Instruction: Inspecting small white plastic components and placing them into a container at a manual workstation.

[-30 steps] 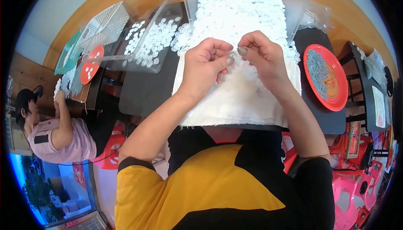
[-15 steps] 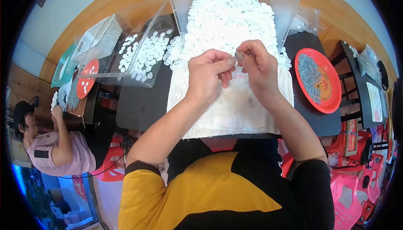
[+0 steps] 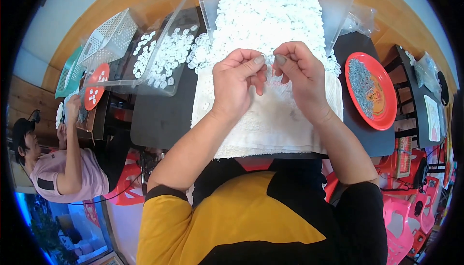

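Note:
Above a white towel (image 3: 261, 129), both hands meet with their fingertips close together and a narrow gap between them. My left hand (image 3: 237, 79) pinches thumb against forefinger, the other fingers curled. My right hand (image 3: 304, 81) is in a similar pinch, its thumb turned toward the left one. Something small and pale shows at the fingertips, too small and washed out to name. Just beyond lies a big heap of small white oval plastic pieces (image 3: 268, 21) with holes, spilling from a clear plastic bin (image 3: 205, 6). To the right, a red plate (image 3: 389, 98) holds a pile of thin grey metal bits (image 3: 360, 83).
Left on the dark table (image 3: 154, 125), a clear tub (image 3: 169, 88) contains more white ovals. Further left are a white perforated basket (image 3: 108, 40), a green basket (image 3: 69, 76) and an orange-red plate (image 3: 92, 101). A co-worker (image 3: 72, 168) sits there. Another table (image 3: 411, 88) stands right.
My hands have drawn slightly apart at the fingertips, with the right hand shifted a little to the right. The co-worker's hand has risen toward the orange-red plate. The whole view has shifted slightly.

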Demonstrator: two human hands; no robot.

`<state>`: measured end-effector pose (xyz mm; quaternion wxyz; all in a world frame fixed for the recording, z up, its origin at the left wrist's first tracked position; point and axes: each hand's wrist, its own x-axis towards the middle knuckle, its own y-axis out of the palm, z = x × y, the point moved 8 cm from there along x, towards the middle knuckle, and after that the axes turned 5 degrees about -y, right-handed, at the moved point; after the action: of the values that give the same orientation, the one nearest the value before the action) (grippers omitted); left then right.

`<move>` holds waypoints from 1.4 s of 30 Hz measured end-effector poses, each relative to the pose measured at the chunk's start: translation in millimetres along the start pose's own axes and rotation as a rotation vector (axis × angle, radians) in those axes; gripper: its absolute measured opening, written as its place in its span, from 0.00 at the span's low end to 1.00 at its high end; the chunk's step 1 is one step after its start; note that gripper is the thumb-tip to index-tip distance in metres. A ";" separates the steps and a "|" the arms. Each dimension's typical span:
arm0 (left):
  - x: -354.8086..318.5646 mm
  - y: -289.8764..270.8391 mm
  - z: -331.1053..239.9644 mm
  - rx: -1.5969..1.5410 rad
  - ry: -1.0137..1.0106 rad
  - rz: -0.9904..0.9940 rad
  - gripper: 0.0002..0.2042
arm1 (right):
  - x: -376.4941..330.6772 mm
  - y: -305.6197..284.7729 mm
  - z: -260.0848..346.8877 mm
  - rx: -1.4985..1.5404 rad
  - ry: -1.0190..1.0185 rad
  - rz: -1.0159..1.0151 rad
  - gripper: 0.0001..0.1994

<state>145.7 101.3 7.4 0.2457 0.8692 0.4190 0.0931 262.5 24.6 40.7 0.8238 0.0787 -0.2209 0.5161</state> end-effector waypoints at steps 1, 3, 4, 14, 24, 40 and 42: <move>0.5 -1.2 -2.0 0.025 -0.001 -0.007 0.05 | 1.2 -1.5 0.5 -0.039 -0.003 0.017 0.04; 0.5 -2.9 -4.8 0.050 -0.005 -0.016 0.05 | 2.8 -3.2 -0.7 -0.076 -0.004 0.034 0.04; 0.4 -2.6 -6.3 0.073 -0.002 -0.012 0.05 | 3.7 -2.1 -1.4 -0.088 -0.009 0.059 0.04; -0.9 -1.0 -8.8 0.244 0.034 -0.038 0.05 | 3.0 3.9 3.5 -0.229 -0.090 0.090 0.02; -2.9 1.1 -9.5 0.330 0.050 -0.046 0.02 | 2.4 3.7 6.2 -0.305 -0.140 0.069 0.01; -5.2 -0.8 -2.2 0.430 0.030 -0.085 0.03 | -1.6 13.6 -8.1 -0.363 -0.134 0.114 0.03; -5.3 -1.6 -1.8 0.418 0.037 -0.094 0.03 | -3.0 17.6 -11.4 -0.330 -0.090 0.118 0.02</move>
<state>140.6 98.6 8.4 0.0564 0.8789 0.4735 0.0089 249.0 34.2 27.5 0.7832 -0.0474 -0.3435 0.5161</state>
